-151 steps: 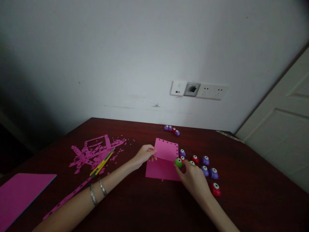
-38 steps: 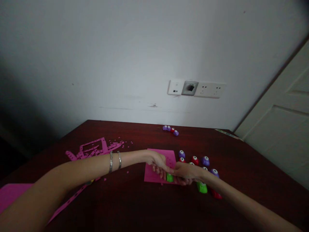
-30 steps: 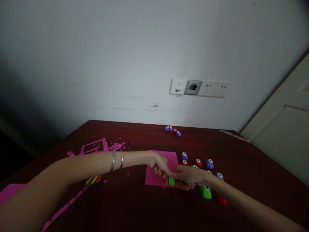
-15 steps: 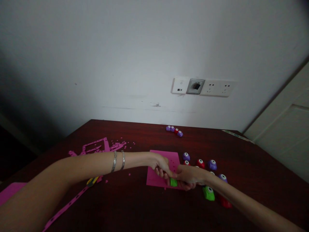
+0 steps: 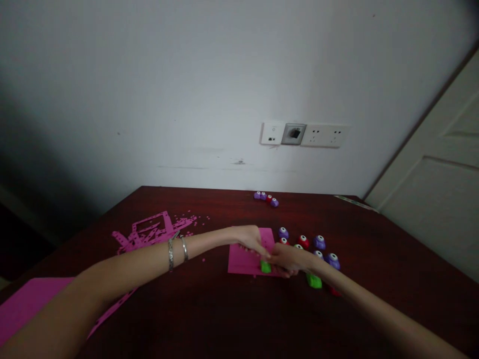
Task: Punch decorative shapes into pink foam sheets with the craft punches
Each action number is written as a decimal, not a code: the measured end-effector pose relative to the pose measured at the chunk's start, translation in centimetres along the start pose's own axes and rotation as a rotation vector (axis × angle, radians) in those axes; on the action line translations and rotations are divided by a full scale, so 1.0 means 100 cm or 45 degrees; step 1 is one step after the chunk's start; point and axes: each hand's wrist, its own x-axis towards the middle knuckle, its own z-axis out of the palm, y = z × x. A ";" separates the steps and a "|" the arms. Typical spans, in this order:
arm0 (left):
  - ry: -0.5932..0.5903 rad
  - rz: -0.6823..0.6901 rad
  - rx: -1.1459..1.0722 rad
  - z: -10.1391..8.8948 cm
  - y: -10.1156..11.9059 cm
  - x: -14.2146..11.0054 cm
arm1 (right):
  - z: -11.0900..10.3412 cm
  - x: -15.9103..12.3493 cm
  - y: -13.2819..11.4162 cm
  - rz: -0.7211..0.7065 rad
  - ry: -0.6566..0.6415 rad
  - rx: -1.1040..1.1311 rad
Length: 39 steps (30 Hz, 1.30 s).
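Note:
A pink sheet of paper [image 5: 245, 262] lies on the dark table with a few small marks or holes in it. At its front right edge is a small green craft punch [image 5: 265, 267], partly covered by fingers. My left hand [image 5: 251, 239] reaches over the sheet, its fingers curled and meeting the punch from above. From the right, my right hand [image 5: 291, 257] closes around the same punch, and the two hands touch there. Beside the right hand stand several more punches with eye-like tops, among them a purple one [image 5: 319, 243], a red one [image 5: 303, 242] and a green one [image 5: 314, 280].
Pink paper scraps [image 5: 149, 234] and tiny punched bits [image 5: 185, 219] are scattered at the left. Another pink sheet [image 5: 28, 304] lies under my left forearm. A row of small punches [image 5: 266, 197] stands near the wall, below the sockets [image 5: 322, 135].
The camera view has shifted slightly. Both hands stay at the green punch on the sheet, with the left hand's wrist a bit higher. The yellow-handled tool near my left forearm is now hidden.

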 end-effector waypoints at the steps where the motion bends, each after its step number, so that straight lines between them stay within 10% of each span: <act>1: 0.058 0.080 -0.004 -0.004 0.000 -0.002 | 0.002 -0.001 0.001 -0.028 -0.009 -0.005; 7: 0.388 0.356 0.222 -0.003 -0.026 0.004 | 0.012 -0.007 -0.003 -0.127 0.209 -0.134; 17: 0.408 0.353 0.105 0.020 -0.052 0.016 | 0.036 -0.024 -0.009 -0.167 0.646 -0.665; 39: 0.517 0.390 -0.011 0.032 -0.058 0.012 | 0.053 -0.034 -0.006 -0.077 0.720 -0.675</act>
